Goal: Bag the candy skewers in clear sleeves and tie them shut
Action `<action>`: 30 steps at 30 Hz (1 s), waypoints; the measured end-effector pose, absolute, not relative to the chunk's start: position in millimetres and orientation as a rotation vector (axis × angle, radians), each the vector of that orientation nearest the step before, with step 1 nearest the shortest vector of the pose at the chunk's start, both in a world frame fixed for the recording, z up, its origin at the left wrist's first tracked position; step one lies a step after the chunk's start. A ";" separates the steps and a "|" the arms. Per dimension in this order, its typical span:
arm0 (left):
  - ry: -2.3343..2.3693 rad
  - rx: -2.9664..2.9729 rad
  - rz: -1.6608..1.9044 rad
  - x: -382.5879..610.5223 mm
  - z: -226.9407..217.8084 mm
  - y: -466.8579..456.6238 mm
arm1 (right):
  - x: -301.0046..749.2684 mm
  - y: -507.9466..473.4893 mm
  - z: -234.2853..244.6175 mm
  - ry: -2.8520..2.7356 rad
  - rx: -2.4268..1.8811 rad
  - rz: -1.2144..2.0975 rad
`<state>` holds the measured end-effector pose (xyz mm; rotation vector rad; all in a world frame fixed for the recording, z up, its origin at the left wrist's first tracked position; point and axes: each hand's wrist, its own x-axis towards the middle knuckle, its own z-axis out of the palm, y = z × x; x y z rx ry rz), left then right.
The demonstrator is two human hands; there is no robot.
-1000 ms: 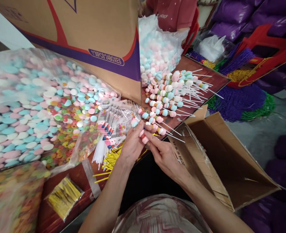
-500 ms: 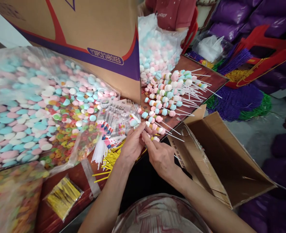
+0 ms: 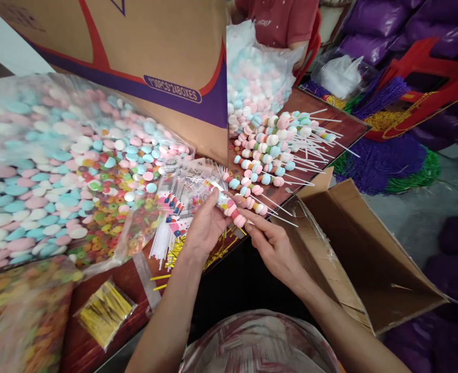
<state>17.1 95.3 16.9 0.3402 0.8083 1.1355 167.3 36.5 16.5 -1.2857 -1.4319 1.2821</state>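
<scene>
A marshmallow skewer with pink and white pieces, its upper part inside a clear printed bag, lies slanted between my hands. My left hand is closed round the bagged part, thumb on top. At the skewer's lower end, my right hand pinches with thumb and fingertips; the stick there is mostly hidden. Just beyond my hands, finished-looking marshmallow skewers lie in a row, white sticks pointing right. Flat printed bags are piled to the left, with gold twist ties below them.
Loose marshmallows and ring gummies spread across the left. A tall carton stands behind. An open cardboard box sits right of the table. Across the table, a person in a red shirt is behind a marshmallow bag.
My hands have moved apart slightly, my right hand shifting right and down. The bagged skewer between them now shows more plainly. The view has shifted a little.
</scene>
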 end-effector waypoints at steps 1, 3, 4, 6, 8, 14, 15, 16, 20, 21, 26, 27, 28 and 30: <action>0.833 0.349 1.149 16.9 14.9 94.4 | 167.6 38.5 18.7 -1.297 -1.239 1.440; 0.855 0.354 1.171 17.8 12.1 93.1 | 168.5 42.4 22.2 -1.023 -1.126 1.705; 0.850 0.349 1.184 18.6 11.4 93.0 | 169.3 44.2 23.4 -0.897 -1.070 1.808; 0.806 0.324 1.204 20.5 11.1 93.8 | 171.3 47.2 24.5 -0.682 -0.972 1.961; 0.755 0.286 1.204 22.0 11.9 95.1 | 173.6 49.0 24.4 -0.523 -0.893 2.076; 0.834 0.224 1.142 21.1 16.3 95.2 | 178.9 48.7 23.3 -0.448 -0.869 2.105; 0.862 0.225 1.133 20.2 16.8 95.0 | 179.9 48.4 23.7 -0.490 -0.899 2.079; 0.886 0.226 1.123 19.3 17.2 94.8 | 180.8 48.4 24.2 -0.538 -0.934 2.049; 0.933 0.232 1.087 16.4 18.1 95.2 | 183.4 49.9 26.6 -0.729 -1.054 1.938; 0.932 0.238 1.085 16.3 18.0 95.3 | 183.3 50.3 26.7 -0.773 -1.076 1.908; 0.905 0.289 1.130 20.6 14.8 93.6 | 174.2 46.8 22.6 -1.194 -1.209 1.550; 0.898 0.305 1.143 21.8 14.0 92.8 | 171.3 44.8 21.2 -1.313 -1.231 1.416; 0.891 0.322 1.153 22.9 13.3 92.0 | 168.4 42.5 19.6 -1.428 -1.253 1.282; 0.878 0.356 1.165 24.1 12.6 90.5 | 164.2 38.3 16.4 -1.643 -1.303 1.049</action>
